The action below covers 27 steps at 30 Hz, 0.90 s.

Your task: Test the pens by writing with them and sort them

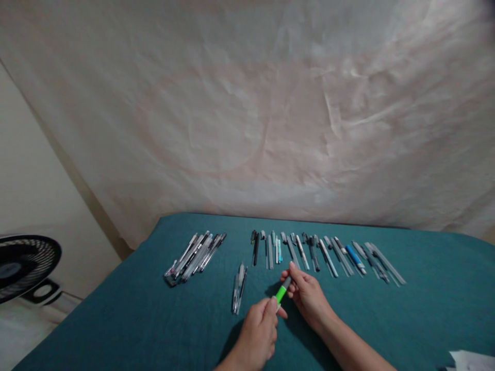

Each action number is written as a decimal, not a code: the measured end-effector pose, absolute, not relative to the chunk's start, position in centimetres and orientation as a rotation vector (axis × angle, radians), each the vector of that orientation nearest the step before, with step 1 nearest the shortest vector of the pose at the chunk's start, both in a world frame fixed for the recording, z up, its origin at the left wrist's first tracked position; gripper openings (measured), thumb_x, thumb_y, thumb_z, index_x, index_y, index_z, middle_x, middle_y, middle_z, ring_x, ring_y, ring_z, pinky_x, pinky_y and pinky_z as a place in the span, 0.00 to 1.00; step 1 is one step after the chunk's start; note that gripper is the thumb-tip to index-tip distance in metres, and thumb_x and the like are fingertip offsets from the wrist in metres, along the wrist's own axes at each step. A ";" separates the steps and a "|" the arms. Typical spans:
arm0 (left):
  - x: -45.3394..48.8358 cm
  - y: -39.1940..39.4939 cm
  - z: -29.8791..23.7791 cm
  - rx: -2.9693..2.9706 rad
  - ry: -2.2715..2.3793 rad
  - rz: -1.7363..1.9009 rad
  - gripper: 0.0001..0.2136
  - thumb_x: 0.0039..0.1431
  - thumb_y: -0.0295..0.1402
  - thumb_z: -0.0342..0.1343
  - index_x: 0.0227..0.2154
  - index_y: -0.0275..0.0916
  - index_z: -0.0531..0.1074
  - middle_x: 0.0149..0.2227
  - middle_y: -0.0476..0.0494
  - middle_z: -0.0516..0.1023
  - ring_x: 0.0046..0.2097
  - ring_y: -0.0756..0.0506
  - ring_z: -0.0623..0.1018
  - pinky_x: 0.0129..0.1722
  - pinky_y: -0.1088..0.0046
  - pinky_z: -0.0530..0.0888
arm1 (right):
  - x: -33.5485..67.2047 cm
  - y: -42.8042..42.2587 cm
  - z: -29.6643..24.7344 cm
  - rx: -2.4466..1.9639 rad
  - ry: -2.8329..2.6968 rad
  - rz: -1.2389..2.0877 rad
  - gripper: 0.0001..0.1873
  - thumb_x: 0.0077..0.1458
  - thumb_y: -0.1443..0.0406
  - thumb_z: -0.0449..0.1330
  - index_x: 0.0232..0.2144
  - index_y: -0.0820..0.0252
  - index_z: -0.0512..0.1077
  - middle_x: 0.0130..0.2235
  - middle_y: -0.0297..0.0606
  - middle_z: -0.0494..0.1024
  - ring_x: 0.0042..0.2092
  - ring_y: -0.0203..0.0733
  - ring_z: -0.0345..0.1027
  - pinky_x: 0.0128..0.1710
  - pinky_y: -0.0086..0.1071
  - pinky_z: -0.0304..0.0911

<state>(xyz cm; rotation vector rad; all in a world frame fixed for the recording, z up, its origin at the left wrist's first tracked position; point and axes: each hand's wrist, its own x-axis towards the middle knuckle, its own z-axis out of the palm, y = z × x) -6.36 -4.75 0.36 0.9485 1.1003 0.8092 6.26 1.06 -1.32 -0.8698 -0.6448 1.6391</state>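
Both hands hold one green pen [282, 292] with a grey end, a little above the teal cloth. My left hand [258, 330] is closed round its lower green end. My right hand [306, 292] pinches the upper grey end with its fingertips. Just left of the hands lie two clear pens [238, 287] side by side. Beyond the hands a long row of pens [328, 255] is spread out one beside another. A tight bundle of pens [195, 255] lies at the far left.
The teal-covered table [127, 309] runs to a far edge under a wrinkled white sheet [247, 113] hung as a backdrop. A black fan [23, 265] stands off the table at the left. White paper [472, 359] shows at the bottom right corner.
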 end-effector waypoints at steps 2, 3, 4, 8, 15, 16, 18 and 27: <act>-6.4 -4.7 0.5 0.924 1.081 0.808 0.19 0.55 0.50 0.41 0.28 0.37 0.63 0.17 0.60 0.51 0.14 0.57 0.49 0.10 0.82 0.51 | 6.4 1.1 -1.4 -0.856 -0.637 1.648 0.19 0.43 0.54 0.62 0.25 0.68 0.74 0.16 0.30 0.65 0.17 0.25 0.52 0.17 0.19 0.51; -6.5 -4.7 0.5 0.904 1.067 0.804 0.19 0.55 0.50 0.42 0.28 0.36 0.63 0.17 0.59 0.52 0.14 0.57 0.49 0.10 0.82 0.51 | 6.5 1.1 -1.5 -0.852 -0.630 1.655 0.19 0.44 0.54 0.61 0.25 0.68 0.74 0.17 0.31 0.66 0.17 0.24 0.52 0.17 0.19 0.51; -6.5 -4.7 0.6 0.878 1.048 0.798 0.20 0.55 0.50 0.42 0.28 0.36 0.64 0.17 0.59 0.52 0.15 0.57 0.50 0.10 0.82 0.52 | 6.6 1.1 -1.5 -0.848 -0.622 1.661 0.18 0.45 0.55 0.61 0.26 0.68 0.74 0.18 0.33 0.68 0.18 0.24 0.53 0.17 0.19 0.52; -6.7 -4.7 1.0 0.755 0.940 0.764 0.21 0.54 0.51 0.43 0.29 0.35 0.65 0.18 0.58 0.53 0.16 0.58 0.49 0.12 0.82 0.52 | 6.8 1.2 -1.6 -0.813 -0.605 1.683 0.18 0.48 0.56 0.59 0.28 0.68 0.74 0.22 0.36 0.71 0.18 0.24 0.53 0.18 0.18 0.53; -6.6 -4.5 0.8 0.695 0.849 0.796 0.20 0.55 0.48 0.44 0.33 0.34 0.67 0.21 0.55 0.57 0.17 0.57 0.53 0.15 0.81 0.58 | 6.6 0.9 -1.1 -0.812 -0.621 1.667 0.17 0.49 0.55 0.58 0.31 0.65 0.71 0.24 0.34 0.70 0.19 0.26 0.55 0.17 0.22 0.55; -6.6 -4.6 0.7 0.698 0.849 0.811 0.19 0.56 0.48 0.44 0.33 0.34 0.67 0.21 0.55 0.58 0.18 0.57 0.54 0.16 0.80 0.59 | 6.6 0.9 -1.2 -0.812 -0.630 1.643 0.15 0.49 0.56 0.58 0.29 0.64 0.71 0.22 0.31 0.67 0.19 0.26 0.54 0.17 0.22 0.54; -6.5 -4.6 0.4 0.704 0.846 0.827 0.19 0.56 0.47 0.44 0.34 0.34 0.67 0.22 0.55 0.58 0.18 0.57 0.55 0.16 0.79 0.60 | 6.6 0.8 -1.4 -0.813 -0.657 1.602 0.13 0.48 0.57 0.59 0.23 0.63 0.68 0.18 0.27 0.62 0.18 0.26 0.53 0.17 0.21 0.53; -7.0 -4.6 0.3 0.698 0.821 0.815 0.20 0.54 0.49 0.46 0.32 0.33 0.67 0.21 0.54 0.59 0.18 0.56 0.57 0.18 0.79 0.61 | 7.0 1.2 -1.5 -0.771 -0.722 1.646 0.13 0.49 0.58 0.59 0.27 0.65 0.70 0.19 0.27 0.60 0.19 0.25 0.50 0.18 0.20 0.51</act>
